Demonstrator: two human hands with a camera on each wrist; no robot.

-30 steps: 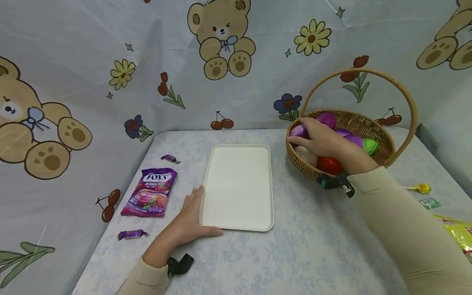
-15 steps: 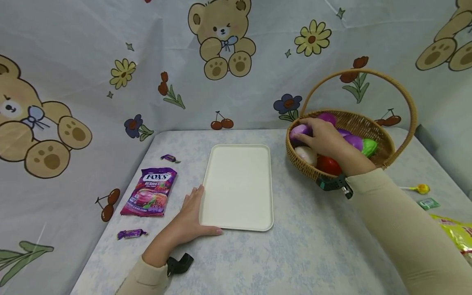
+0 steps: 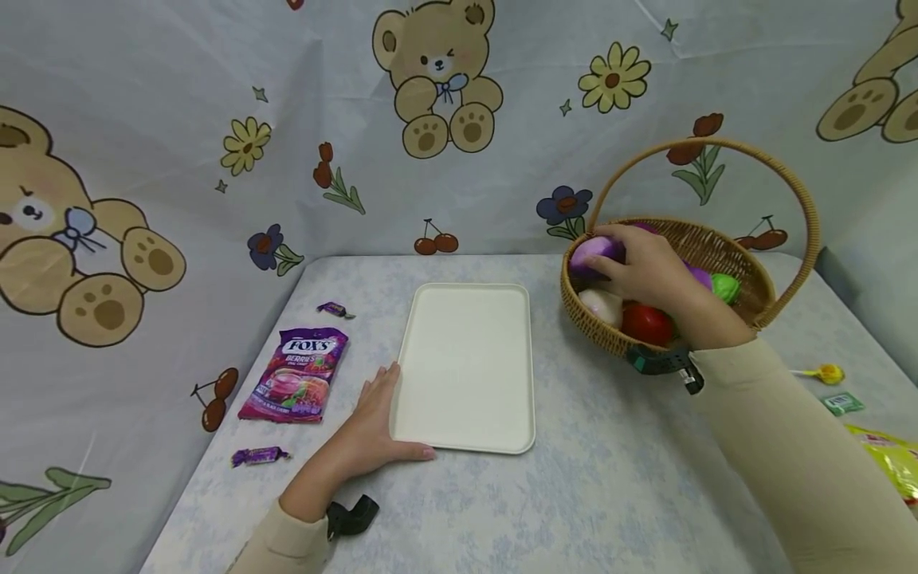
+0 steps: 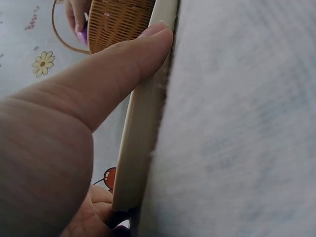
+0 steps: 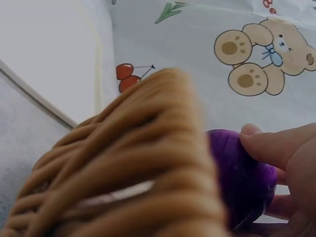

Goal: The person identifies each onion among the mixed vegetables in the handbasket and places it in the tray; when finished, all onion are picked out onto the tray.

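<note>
A white rectangular tray (image 3: 466, 367) lies flat on the table. My left hand (image 3: 374, 422) spreads round its near left corner, with straight fingers along the left side and the thumb on the front edge. In the left wrist view the thumb (image 4: 118, 64) touches the tray's side wall. Over the left rim of a wicker basket (image 3: 594, 325), my right hand (image 3: 649, 267) grips a glossy, rounded purple toy vegetable (image 3: 592, 255). Its thumb shows on the purple surface in the right wrist view. Beneath it in the basket are a whitish bulb (image 3: 602, 307) and a red tomato-like piece (image 3: 647, 324).
The basket's tall handle (image 3: 810, 215) arches over its contents, including a green piece (image 3: 726, 287). Left of the tray lie a purple candy bag (image 3: 294, 379) and two wrapped candies. A yellow lollipop (image 3: 829, 373), a green packet (image 3: 842, 402) and a yellow bag (image 3: 892, 458) lie at right.
My right hand has risen slightly with the purple toy vegetable, showing more of the whitish bulb and red piece beneath. The left hand keeps its place at the tray corner.
</note>
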